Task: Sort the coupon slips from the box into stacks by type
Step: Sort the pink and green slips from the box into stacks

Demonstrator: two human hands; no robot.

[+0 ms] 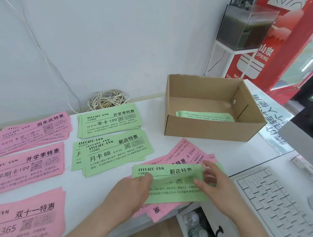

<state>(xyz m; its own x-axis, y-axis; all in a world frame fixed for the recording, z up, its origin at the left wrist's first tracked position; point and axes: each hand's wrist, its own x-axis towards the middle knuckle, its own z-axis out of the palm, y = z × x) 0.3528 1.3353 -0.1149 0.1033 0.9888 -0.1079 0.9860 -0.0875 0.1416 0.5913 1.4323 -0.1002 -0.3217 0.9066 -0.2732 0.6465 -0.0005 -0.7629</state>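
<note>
A green coupon slip (166,191) lies on top of a loose pile of pink slips (184,156) near the table's front edge. My left hand (133,193) holds its left end and my right hand (212,182) pinches its right end. A cardboard box (212,130) stands behind, with a few green slips (204,115) on its floor. Sorted stacks lie to the left: two green stacks (108,123) (111,155) and three pink stacks (31,132) (20,167) (22,214).
A white keyboard (283,203) sits at the right, beside a monitor base (308,136). A coil of pale cord (108,99) lies by the wall behind the green stacks. Bottles (194,226) stand below the table edge.
</note>
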